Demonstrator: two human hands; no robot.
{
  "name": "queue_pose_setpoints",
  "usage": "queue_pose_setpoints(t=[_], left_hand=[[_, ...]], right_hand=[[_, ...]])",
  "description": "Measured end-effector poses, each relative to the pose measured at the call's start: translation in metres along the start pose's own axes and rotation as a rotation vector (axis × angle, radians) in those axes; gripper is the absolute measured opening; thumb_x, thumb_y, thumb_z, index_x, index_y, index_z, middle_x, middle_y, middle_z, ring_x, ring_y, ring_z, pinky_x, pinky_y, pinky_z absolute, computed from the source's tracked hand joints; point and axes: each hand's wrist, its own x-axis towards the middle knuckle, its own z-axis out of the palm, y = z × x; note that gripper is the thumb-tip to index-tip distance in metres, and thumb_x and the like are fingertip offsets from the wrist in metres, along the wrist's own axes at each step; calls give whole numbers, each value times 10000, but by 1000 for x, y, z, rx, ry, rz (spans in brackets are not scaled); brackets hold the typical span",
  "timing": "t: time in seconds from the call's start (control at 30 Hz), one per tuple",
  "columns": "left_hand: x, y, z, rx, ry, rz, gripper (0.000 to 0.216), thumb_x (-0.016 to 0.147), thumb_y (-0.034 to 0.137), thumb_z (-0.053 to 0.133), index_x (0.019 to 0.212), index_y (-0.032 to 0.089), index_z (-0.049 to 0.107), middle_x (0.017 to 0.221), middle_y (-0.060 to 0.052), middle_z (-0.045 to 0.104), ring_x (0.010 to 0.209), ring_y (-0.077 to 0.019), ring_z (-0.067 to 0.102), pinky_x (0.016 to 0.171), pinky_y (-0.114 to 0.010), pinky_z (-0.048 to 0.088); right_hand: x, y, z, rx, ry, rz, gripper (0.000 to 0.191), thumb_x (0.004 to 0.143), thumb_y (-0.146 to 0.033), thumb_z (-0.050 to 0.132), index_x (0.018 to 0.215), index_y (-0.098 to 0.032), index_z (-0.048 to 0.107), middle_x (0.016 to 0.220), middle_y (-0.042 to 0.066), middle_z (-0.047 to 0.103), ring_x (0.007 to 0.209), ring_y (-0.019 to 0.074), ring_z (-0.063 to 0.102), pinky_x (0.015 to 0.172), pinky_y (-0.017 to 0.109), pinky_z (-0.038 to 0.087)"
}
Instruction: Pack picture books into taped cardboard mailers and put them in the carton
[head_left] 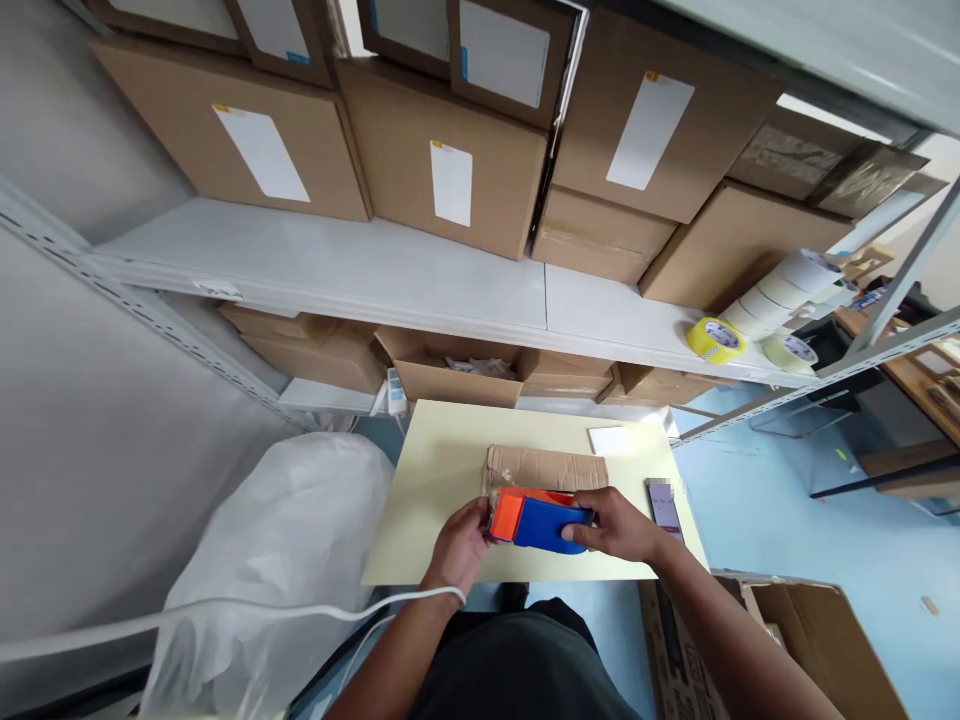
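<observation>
An orange and blue tape dispenser (551, 522) is held level above the near part of a pale yellow table (442, 465). My right hand (619, 525) grips its right end, thumb on the blue side. At the orange left end, the fingers of my left hand (461, 540) are closed on its edge; whether they pinch a tape end there I cannot make out. Just behind the dispenser lies a small brown cardboard box (544, 467), its front partly covered by the dispenser.
A phone (664, 508) and a white card (611, 440) lie on the table's right side. A grey shelf (450, 285) behind carries cartons and tape rolls (716, 340). White plastic wrap (292, 520) bulges at left, crossed by a white cable (300, 608). An open carton (817, 640) stands at lower right.
</observation>
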Motion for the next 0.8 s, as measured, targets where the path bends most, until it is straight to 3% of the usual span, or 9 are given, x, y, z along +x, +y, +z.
queue_pose_setpoints(t=[0.17,0.3,0.43,0.63,0.8], left_hand=[[7,12,-10,-25,-57,-103,429,655,543,835,768,156,692,725,-30,667,666,-159,597,617,-297,488],[8,18,-14,190,-112,-22,383,706,517,805,746,155,688,660,-10,637,605,-135,550,594,-271,444],[12,15,-17,398,-37,66,381,702,520,795,730,148,716,615,0,630,545,-117,521,556,-257,415],[21,25,-37,405,164,88,530,557,594,853,795,128,772,634,-32,688,545,-133,565,545,-273,476],[33,31,-51,519,167,76,563,591,590,843,890,115,807,722,-77,755,606,-160,632,586,-289,529]], right_hand=[[4,-7,-2,-63,18,-16,458,874,-637,694,820,-184,652,716,9,638,641,137,581,551,226,406],[6,-9,-1,-114,6,-48,488,862,-663,695,836,-177,661,747,18,649,654,139,571,573,235,402],[6,-8,0,-122,12,-44,477,910,-660,628,879,-186,657,767,24,656,687,154,594,606,248,421],[1,0,-14,-311,62,52,414,936,-605,586,852,-202,623,752,18,649,657,147,571,606,255,386],[6,1,-22,-425,46,103,391,934,-584,580,851,-205,623,751,20,658,643,144,556,600,257,348]])
